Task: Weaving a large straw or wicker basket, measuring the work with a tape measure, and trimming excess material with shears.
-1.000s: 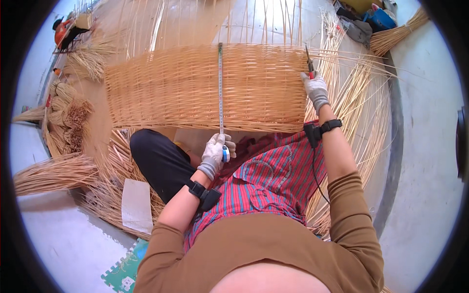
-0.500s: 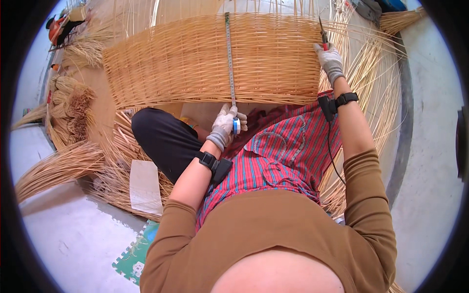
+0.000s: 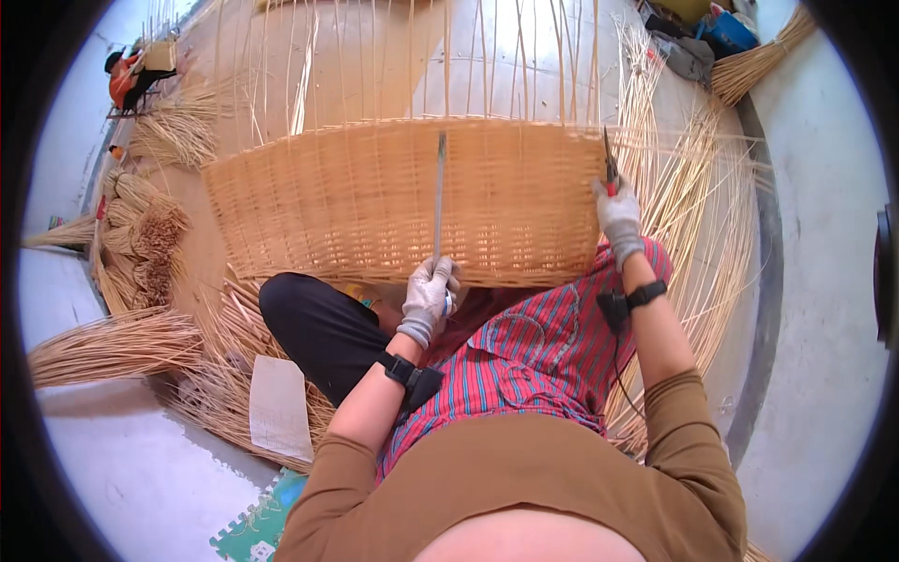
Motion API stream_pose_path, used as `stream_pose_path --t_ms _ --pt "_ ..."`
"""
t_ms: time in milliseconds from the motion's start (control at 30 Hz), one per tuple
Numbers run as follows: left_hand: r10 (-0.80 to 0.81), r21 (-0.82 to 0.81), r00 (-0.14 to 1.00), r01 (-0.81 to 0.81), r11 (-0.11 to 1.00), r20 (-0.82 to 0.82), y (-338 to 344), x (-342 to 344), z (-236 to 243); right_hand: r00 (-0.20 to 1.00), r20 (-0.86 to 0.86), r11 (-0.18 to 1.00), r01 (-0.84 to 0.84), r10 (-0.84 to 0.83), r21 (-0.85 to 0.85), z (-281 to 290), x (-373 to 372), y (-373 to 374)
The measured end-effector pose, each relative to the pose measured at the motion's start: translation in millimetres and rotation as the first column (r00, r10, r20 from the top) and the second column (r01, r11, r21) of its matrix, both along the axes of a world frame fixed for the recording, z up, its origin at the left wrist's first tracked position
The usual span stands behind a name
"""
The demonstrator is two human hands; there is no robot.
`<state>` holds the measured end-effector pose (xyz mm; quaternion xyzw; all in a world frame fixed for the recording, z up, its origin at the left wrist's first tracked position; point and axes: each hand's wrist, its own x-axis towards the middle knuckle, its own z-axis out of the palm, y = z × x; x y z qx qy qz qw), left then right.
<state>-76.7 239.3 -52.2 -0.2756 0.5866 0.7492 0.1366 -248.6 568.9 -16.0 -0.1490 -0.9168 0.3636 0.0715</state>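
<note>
Wicker panel (image 3: 328, 201) is sitting lower in the frame than half a second ago, both gloved hands with it; the surroundings are also shifting down, so part of this is view movement. Panel is now spanning the upper centre, its lower edge overlapping the dark-trousered knee (image 3: 314, 323). Left hand (image 3: 428, 298), at centre, is curling around a retractable tape measure (image 3: 449, 303), fingers folded; its blade (image 3: 439, 201) is running upward across the panel, markings blurred. Right hand (image 3: 619, 217), right of centre, is closing around a red-handled hand tool (image 3: 611, 178), dark tip pointing up, beside the panel's right edge. Long canes (image 3: 698, 183) are lying at upper right; a cane bundle (image 3: 117, 347) is lying at left.
</note>
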Motion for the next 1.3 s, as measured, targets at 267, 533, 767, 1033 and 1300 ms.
stream_pose_path --t_ms 267,533,767,1033,1300 --pt "-0.346 -0.744 0.731 -0.32 0.587 -0.588 11 -107 82 0.984 -0.178 0.981 -0.035 0.0 -0.193 -22 58 -9" --pt "-0.439 -0.932 0.837 -0.206 0.299 -0.326 -7 -161 93 0.97 -0.237 0.995 -0.075 0.058 -0.064 16 100 -69" --pt "-0.188 -0.647 0.64 -0.625 0.436 -0.745 -47 -118 103 0.89 -0.187 0.87 -0.329 0.416 0.367 52 79 -144" --pt "-0.164 -0.548 0.594 -0.554 0.627 -0.788 -54 -103 102 0.773 -0.149 0.75 -0.519 0.616 0.41 64 26 -187" --pt "-0.434 -0.915 0.838 -0.171 0.367 -0.33 -58 -123 97 0.608 0.451 0.406 -0.784 0.653 0.47 187 -38 -148"
